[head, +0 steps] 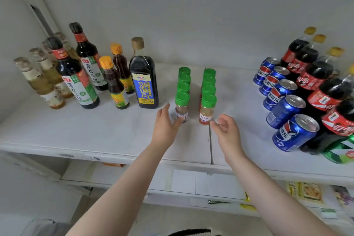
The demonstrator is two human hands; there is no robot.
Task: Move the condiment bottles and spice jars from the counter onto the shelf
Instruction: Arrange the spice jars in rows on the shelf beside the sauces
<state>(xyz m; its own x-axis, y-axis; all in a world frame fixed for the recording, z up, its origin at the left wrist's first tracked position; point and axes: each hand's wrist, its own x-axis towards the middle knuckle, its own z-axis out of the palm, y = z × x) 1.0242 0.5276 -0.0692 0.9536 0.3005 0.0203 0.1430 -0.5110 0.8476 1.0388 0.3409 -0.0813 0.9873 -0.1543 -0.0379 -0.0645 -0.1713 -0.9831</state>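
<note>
We are seeing eight green-capped jars in two rows of four on the shelf (pixel 76 136). Our left hand (pixel 165 126) is touching the front left jar (pixel 181 106) with fingers wide; our right hand (pixel 227 130), at four o'clock of the front right jar (pixel 207 110), is loosely spread, holding nothing.

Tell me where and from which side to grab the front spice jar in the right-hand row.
Probably best taken by its clear body, just below the green cap, coming from the front. The front spice jar stands upright at the near end of its row, with more jars directly behind it and the other row close on its left, so only the near and right sides are open. The right hand is already open beside it.
</note>
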